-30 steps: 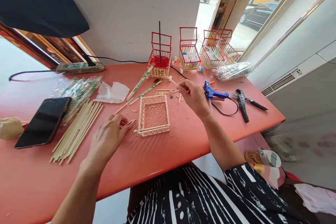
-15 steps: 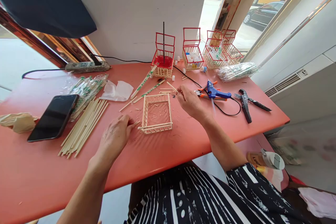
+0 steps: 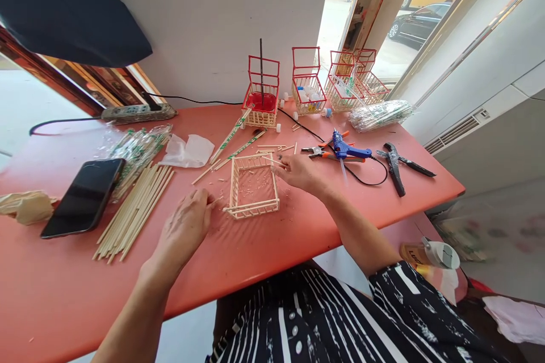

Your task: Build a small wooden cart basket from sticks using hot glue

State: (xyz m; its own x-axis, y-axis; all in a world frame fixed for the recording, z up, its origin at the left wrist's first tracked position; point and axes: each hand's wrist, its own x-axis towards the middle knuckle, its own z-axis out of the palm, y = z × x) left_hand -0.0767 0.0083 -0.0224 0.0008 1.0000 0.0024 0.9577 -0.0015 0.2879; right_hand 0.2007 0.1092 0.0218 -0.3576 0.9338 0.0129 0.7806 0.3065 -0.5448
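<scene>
In the head view, the right hand (image 3: 298,171) is pinching a thin stick (image 3: 271,161) at the far right corner of the small wooden frame (image 3: 254,204); the frame is resting on the table (image 3: 76,295) between the hands; the left hand (image 3: 189,216) is curling narrowly at its left, whether holding anything I cannot tell; ideally, the right fingers should be gripping lightly, the wrist clearing the rails.

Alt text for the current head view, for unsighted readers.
A bare right hand holds a thin pale wooden stick at the far right corner of a rectangular pale wooden-stick frame on an orange-red table. The left hand is left of the frame.
</scene>
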